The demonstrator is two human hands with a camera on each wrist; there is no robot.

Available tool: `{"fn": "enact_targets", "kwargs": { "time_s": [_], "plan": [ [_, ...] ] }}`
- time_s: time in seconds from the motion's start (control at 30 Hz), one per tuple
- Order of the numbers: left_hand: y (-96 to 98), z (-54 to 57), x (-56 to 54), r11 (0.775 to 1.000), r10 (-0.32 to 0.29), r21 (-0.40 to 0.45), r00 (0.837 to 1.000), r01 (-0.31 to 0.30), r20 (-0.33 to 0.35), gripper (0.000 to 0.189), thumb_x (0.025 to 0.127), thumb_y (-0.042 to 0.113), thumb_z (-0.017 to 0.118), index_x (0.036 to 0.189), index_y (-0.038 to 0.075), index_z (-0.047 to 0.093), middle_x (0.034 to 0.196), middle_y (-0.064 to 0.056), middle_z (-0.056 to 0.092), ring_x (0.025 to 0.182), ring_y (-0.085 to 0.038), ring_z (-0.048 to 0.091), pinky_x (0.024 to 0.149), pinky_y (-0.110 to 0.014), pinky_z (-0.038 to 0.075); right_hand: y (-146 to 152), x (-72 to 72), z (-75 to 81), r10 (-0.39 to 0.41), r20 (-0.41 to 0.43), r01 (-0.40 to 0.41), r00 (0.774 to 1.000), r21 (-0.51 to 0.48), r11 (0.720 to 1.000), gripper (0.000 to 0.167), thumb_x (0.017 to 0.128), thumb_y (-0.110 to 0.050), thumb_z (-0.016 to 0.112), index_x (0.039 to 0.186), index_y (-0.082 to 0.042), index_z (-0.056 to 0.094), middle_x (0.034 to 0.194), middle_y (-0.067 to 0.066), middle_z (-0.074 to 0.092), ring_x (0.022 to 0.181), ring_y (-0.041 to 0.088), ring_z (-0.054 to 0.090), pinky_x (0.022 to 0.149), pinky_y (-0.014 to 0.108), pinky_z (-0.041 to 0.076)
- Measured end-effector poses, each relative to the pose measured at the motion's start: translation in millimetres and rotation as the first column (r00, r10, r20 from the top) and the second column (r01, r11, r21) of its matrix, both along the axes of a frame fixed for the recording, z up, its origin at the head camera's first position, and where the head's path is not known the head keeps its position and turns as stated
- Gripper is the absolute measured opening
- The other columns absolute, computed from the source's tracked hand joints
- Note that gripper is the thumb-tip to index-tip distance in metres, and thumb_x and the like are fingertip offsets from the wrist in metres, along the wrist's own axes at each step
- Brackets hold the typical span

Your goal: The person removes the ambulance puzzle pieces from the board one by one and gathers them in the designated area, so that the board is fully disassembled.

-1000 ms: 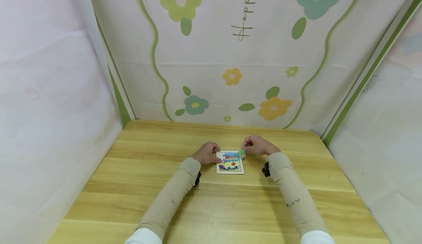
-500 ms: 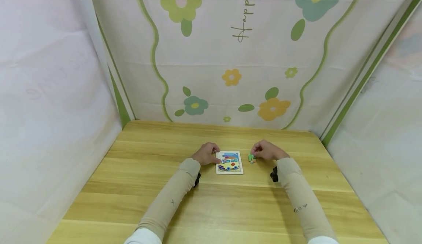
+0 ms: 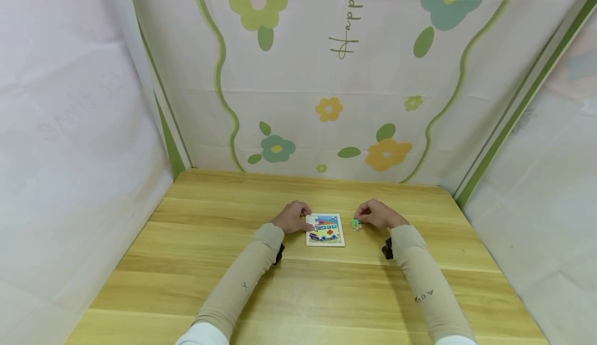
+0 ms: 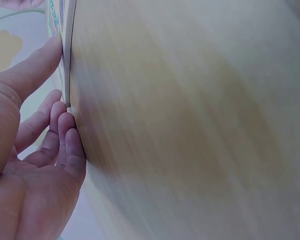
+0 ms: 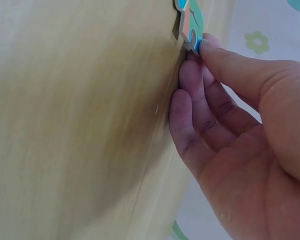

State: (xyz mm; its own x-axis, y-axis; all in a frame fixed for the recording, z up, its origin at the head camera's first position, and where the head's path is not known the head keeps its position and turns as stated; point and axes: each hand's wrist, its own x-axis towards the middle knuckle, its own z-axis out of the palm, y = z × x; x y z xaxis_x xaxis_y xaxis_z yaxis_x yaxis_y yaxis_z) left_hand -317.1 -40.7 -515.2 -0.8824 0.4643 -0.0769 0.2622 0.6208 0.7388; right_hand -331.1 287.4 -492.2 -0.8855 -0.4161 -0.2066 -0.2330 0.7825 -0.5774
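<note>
A small square jigsaw puzzle (image 3: 328, 232) in a pale frame lies on the table, with a yellow ambulance pictured on it. My left hand (image 3: 291, 217) holds it at its left side. In the left wrist view the thumb is on its face and the other fingers bunch at the edge of the board (image 4: 68, 60). To the right of the puzzle, my right hand (image 3: 377, 213) pinches a green puzzle piece (image 3: 356, 224) by its edge, low at the table. The right wrist view shows the piece (image 5: 196, 22) between thumb and fingertips, with blue and orange parts on it.
The wooden tabletop (image 3: 298, 293) reaches back to a flower-print cloth wall (image 3: 289, 75). White cloth sides stand at left (image 3: 84, 153) and right (image 3: 536, 220). A dark wrist device (image 3: 388, 249) sits under the right sleeve.
My right hand has moved the green piece from the puzzle's upper right corner out to the right and down to the table. The left hand and the puzzle have stayed in place.
</note>
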Motion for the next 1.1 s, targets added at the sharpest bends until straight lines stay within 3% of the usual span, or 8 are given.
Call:
{"fn": "enact_targets", "kwargs": {
  "time_s": [0.23, 0.43, 0.67, 1.1],
  "plan": [
    [-1.6, 2.1, 4.1, 1.000, -0.017, 0.021, 1.000, 0.017, -0.020, 0.040, 0.093, 0.013, 0.083, 0.125, -0.001, 0.065, 0.122, -0.014, 0.063, 0.108, -0.024, 0.057, 0.101, -0.042, 0.050, -1, 0.0, 2.0, -0.006, -0.017, 0.007, 1.000, 0.020, 1.000, 0.012, 0.104, -0.010, 0.066, 0.105, -0.006, 0.077, 0.104, 0.005, 0.076, 0.092, 0.016, 0.061, 0.090, 0.039, 0.054],
    [-1.8, 2.6, 4.8, 1.000, -0.015, 0.026, 1.000, 0.016, -0.023, 0.040, 0.092, 0.013, 0.083, 0.125, -0.002, 0.065, 0.121, -0.015, 0.063, 0.108, -0.025, 0.056, 0.101, -0.042, 0.050, -9, 2.4, 12.9, 0.019, -0.019, -0.019, 1.000, 0.025, 1.000, 0.012, 0.102, -0.008, 0.068, 0.109, -0.002, 0.076, 0.104, 0.005, 0.076, 0.095, 0.016, 0.066, 0.090, 0.039, 0.057],
    [-1.5, 3.2, 4.9, 1.000, -0.015, 0.016, 0.999, 0.015, -0.033, 0.040, 0.092, 0.013, 0.083, 0.125, -0.002, 0.065, 0.120, -0.015, 0.063, 0.107, -0.025, 0.056, 0.101, -0.042, 0.050, -32, 3.9, 23.5, 0.094, -0.027, -0.093, 0.995, 0.028, 0.995, 0.015, 0.100, -0.005, 0.070, 0.113, 0.002, 0.073, 0.106, 0.009, 0.075, 0.096, 0.017, 0.069, 0.089, 0.037, 0.060],
    [0.0, 4.2, 3.4, 1.000, -0.020, 0.000, 0.999, 0.020, -0.027, 0.042, 0.092, 0.016, 0.084, 0.126, -0.002, 0.066, 0.121, -0.014, 0.065, 0.108, -0.024, 0.058, 0.102, -0.042, 0.051, -81, 2.7, 27.2, 0.196, -0.033, -0.193, 0.980, 0.073, 0.979, 0.019, 0.099, -0.004, 0.071, 0.117, 0.001, 0.074, 0.109, 0.012, 0.076, 0.095, 0.015, 0.069, 0.088, 0.035, 0.060]
  ]
}}
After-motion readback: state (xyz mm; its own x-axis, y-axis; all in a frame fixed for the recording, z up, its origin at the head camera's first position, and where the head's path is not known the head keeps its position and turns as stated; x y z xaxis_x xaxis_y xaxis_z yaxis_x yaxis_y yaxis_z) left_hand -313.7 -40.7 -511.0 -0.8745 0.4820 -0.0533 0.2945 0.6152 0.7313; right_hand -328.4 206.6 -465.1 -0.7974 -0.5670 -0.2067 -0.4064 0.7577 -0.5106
